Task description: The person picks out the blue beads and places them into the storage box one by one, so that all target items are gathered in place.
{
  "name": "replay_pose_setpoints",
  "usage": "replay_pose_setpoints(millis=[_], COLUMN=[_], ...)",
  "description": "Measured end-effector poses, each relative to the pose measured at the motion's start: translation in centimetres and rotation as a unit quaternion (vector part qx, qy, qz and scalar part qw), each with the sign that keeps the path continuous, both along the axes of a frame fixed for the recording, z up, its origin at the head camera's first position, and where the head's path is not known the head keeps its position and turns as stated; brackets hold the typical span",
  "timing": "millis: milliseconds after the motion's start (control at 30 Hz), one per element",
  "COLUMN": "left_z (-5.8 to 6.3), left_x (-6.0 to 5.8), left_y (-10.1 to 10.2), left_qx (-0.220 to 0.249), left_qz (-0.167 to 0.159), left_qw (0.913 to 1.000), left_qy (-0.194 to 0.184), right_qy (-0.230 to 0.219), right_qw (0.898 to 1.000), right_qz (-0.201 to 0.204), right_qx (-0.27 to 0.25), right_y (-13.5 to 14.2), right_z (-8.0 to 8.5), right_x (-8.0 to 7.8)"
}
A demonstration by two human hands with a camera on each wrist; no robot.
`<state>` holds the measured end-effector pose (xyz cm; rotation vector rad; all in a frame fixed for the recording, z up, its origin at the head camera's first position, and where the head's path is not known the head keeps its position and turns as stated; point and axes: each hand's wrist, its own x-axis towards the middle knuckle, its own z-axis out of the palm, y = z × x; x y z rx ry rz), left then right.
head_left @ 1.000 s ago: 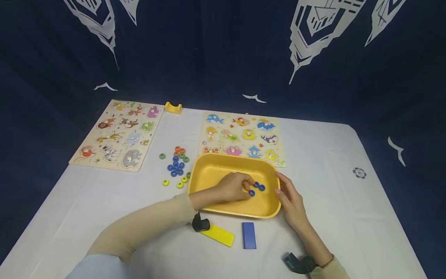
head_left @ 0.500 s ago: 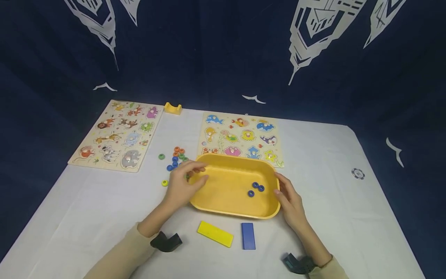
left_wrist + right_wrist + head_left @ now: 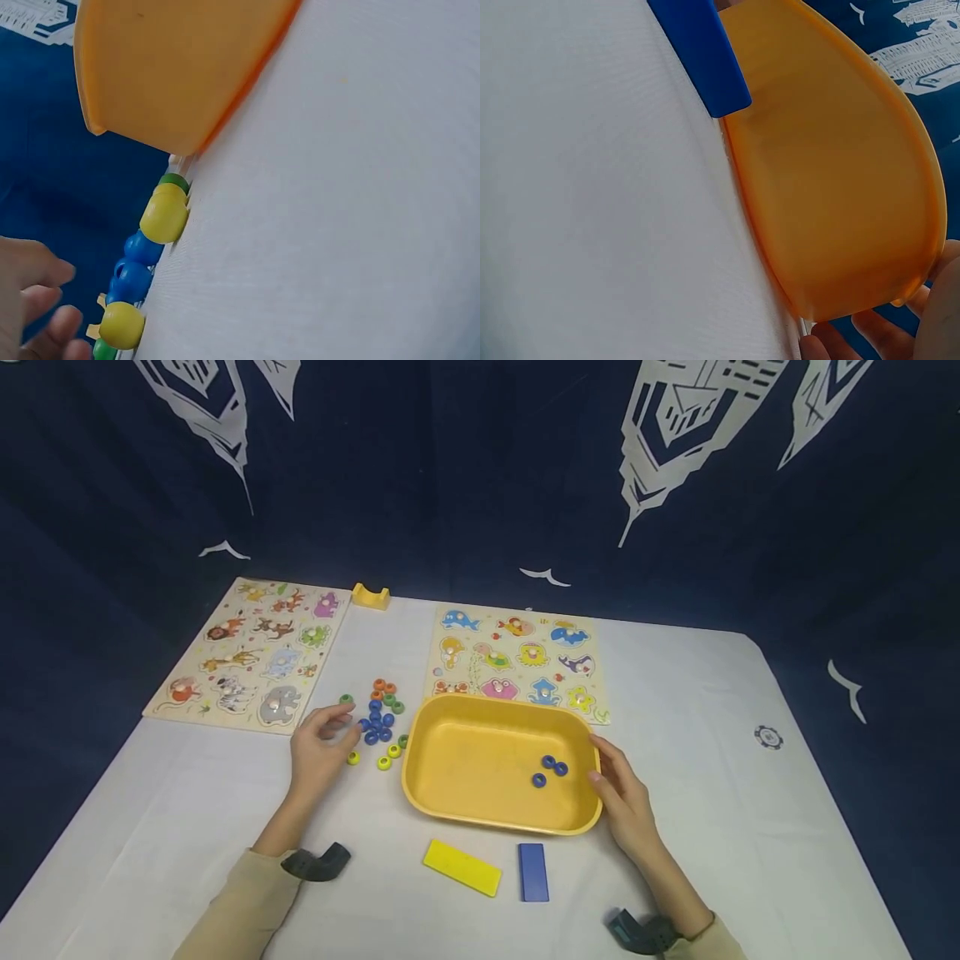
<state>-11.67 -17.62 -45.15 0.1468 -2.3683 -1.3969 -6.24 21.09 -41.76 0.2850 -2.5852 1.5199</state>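
My left hand hovers at the left side of a loose group of beads, its thumb and fingers apart with nothing between them. Blue beads lie in the middle of that group, orange beads and green ones behind, yellow beads in front. The left wrist view shows the fingertips beside a yellow bead and several blue ones. With thumb at the rim and fingers along the outer wall, my right hand holds the right end of a yellow plastic tray. Three blue beads lie inside it.
In front of the tray are a yellow block and a blue block. An animal peg puzzle lies back left, a sea-animal puzzle behind the tray. A yellow notched block stands at the back edge; a chip lies right.
My left hand has come out of the tray and moved left to the beads on the table, leaving three blue beads inside. My right hand has stayed on the tray's end.
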Motion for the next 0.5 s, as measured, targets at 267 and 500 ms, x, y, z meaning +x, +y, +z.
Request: replay_pose_setpoints(millis=[267, 500], left_z=[-1.6, -1.4], left_x=[-0.3, -0.3], left_y=[-0.2, -0.1], left_qx=[-0.104, -0.140], left_qz=[-0.001, 0.001], left_qw=[0.9944, 0.9900], left_qy=[-0.016, -0.017], right_qy=[0.004, 0.002], right_qw=[1.000, 1.000], right_qz=[0.004, 0.008], right_qx=[0.000, -0.006], right_y=[0.0, 1.0], right_z=[-0.1, -2.1], right_x=[0.0, -0.7])
